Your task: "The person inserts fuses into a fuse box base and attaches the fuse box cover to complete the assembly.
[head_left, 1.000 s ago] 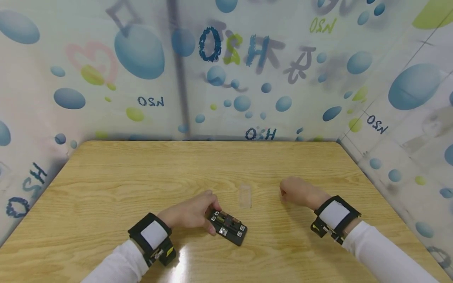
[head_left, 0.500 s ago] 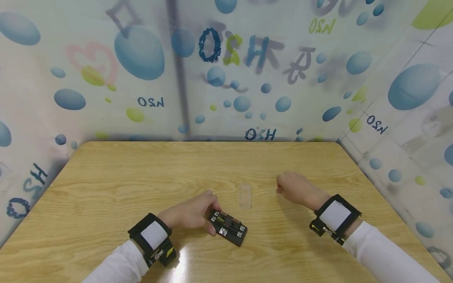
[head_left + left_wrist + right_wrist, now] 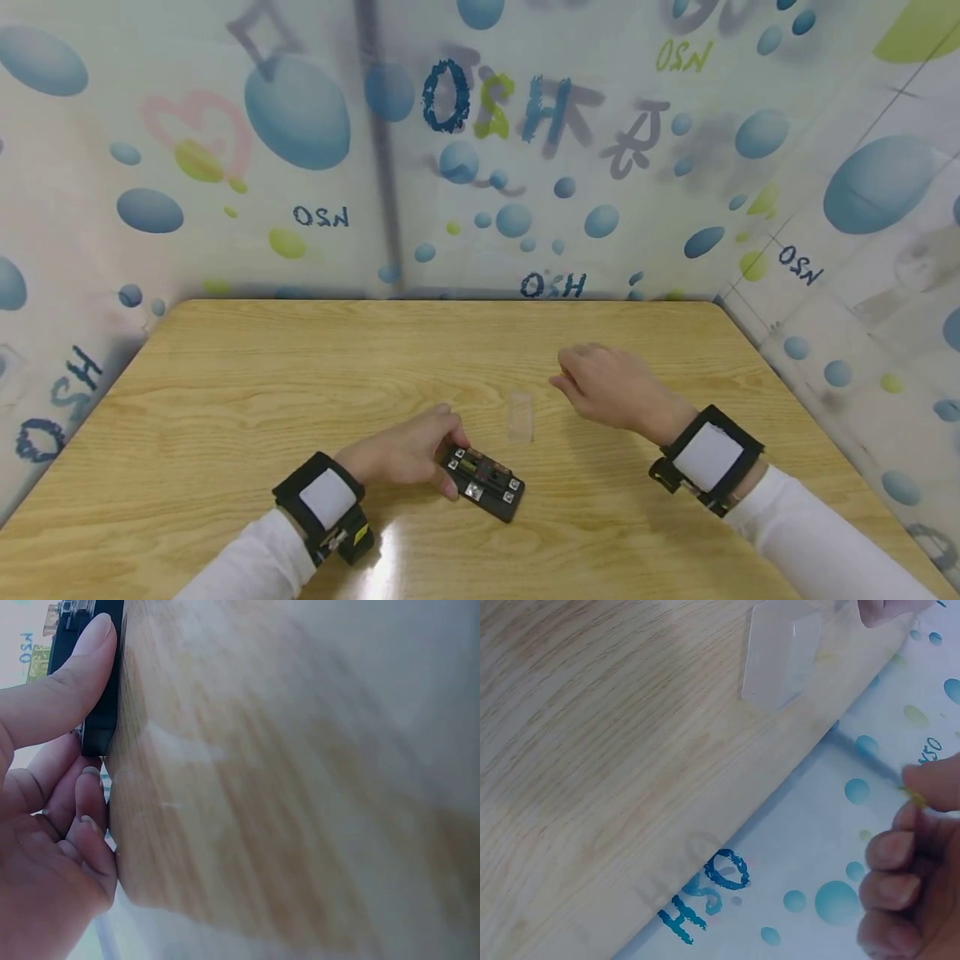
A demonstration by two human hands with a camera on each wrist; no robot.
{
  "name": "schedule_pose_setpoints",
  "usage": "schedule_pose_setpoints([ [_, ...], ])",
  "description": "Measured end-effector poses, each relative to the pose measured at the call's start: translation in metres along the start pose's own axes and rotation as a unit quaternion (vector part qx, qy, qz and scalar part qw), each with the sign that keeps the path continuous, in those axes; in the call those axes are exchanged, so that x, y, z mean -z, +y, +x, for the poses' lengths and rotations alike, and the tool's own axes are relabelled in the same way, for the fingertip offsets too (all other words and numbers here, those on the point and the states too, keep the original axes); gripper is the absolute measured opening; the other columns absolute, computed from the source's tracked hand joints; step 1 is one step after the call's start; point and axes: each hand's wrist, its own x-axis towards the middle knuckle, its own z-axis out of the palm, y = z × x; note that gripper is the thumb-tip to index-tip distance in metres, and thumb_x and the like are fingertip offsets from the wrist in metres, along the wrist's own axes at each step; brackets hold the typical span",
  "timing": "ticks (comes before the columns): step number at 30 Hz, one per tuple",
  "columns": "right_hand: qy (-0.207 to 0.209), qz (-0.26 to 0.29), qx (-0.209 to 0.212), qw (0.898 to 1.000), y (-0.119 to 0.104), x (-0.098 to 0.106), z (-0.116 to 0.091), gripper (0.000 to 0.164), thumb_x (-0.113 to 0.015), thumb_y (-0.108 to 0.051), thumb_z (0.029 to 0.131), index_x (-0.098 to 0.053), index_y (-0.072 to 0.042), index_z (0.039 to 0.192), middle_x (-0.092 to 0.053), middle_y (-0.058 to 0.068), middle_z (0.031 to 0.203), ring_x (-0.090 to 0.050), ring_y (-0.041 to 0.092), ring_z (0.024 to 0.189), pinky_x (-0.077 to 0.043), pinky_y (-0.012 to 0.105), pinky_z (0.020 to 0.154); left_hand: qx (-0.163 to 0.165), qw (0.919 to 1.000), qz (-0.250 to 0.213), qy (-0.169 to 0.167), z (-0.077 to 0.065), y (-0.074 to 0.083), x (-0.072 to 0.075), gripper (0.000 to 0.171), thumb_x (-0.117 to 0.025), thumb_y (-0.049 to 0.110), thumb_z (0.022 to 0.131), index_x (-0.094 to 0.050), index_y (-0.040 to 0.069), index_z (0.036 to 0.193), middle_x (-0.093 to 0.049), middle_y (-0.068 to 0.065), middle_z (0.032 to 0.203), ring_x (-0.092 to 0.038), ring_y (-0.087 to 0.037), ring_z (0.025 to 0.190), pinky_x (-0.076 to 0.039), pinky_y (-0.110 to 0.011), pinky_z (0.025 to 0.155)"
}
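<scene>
My left hand [image 3: 408,450] grips the left end of a black terminal block [image 3: 486,483] with silver screw terminals and copper-coloured parts. In the left wrist view, the thumb [image 3: 71,686] lies along the block's black side [image 3: 101,724], with other fingers curled beneath and behind it. My right hand [image 3: 618,387] is raised over the table to the right, its fingers curled. Between its thumb and forefinger it pinches a small thin yellow piece [image 3: 915,797], too small to identify. A clear plastic cover [image 3: 520,417] lies between the hands, beyond the block.
The wooden table [image 3: 300,358] carries the block and the clear cover. A pale sheet wall [image 3: 495,192] with blue and green spots rises behind the table and along both sides. Each wrist wears a black strap with a camera.
My right hand has moved left and away from me, nearer the clear cover, and its wrist has turned slightly. The left hand and the terminal block have stayed in place.
</scene>
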Motion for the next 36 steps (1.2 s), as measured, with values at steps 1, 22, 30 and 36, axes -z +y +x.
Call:
schedule_pose_setpoints([
  [1, 0.006, -0.001, 0.010, 1.000, -0.001, 0.000, 0.001, 0.031, -0.061, -0.023, 0.096, -0.045, -0.017, 0.070, -0.037, -0.006, 0.061, -0.035, 0.008, 0.053, -0.027, 0.021, 0.049, 0.000, 1.0000, 0.001, 0.000, 0.000, 0.000, 0.000, 0.051, -0.089, 0.019, 0.064, -0.061, 0.009, 0.106, -0.051, -0.002, 0.101, -0.047, -0.015, 0.095, -0.042, -0.028, 0.086],
  [22, 0.062, -0.040, 0.144, 0.987, -0.041, 0.004, 0.013, 0.035, -0.061, -0.029, 0.097, -0.047, -0.019, 0.066, -0.036, -0.010, 0.054, -0.032, 0.004, 0.049, -0.021, 0.018, 0.047, -0.011, 0.9999, 0.008, 0.008, 0.001, -0.001, 0.000, 0.050, -0.089, 0.019, 0.064, -0.061, 0.010, 0.104, -0.051, -0.001, 0.101, -0.047, -0.014, 0.095, -0.041, -0.026, 0.086],
  [30, 0.052, -0.052, 0.187, 0.980, -0.056, -0.002, 0.015, 0.036, -0.059, -0.028, 0.098, -0.051, -0.018, 0.064, -0.036, -0.010, 0.051, -0.028, 0.003, 0.047, -0.016, 0.017, 0.047, -0.010, 0.9999, 0.006, 0.008, 0.001, -0.001, 0.000, 0.050, -0.089, 0.019, 0.063, -0.061, 0.010, 0.104, -0.051, -0.002, 0.100, -0.047, -0.014, 0.094, -0.041, -0.026, 0.084],
  [36, 0.051, -0.097, 0.230, 0.967, -0.066, -0.014, 0.011, 0.036, -0.059, -0.031, 0.097, -0.052, -0.019, 0.064, -0.041, -0.011, 0.051, -0.030, 0.003, 0.047, -0.016, 0.017, 0.046, -0.014, 0.9998, 0.005, 0.010, 0.001, 0.000, -0.001, 0.051, -0.089, 0.018, 0.062, -0.061, 0.008, 0.104, -0.051, -0.002, 0.099, -0.047, -0.014, 0.093, -0.042, -0.025, 0.084],
])
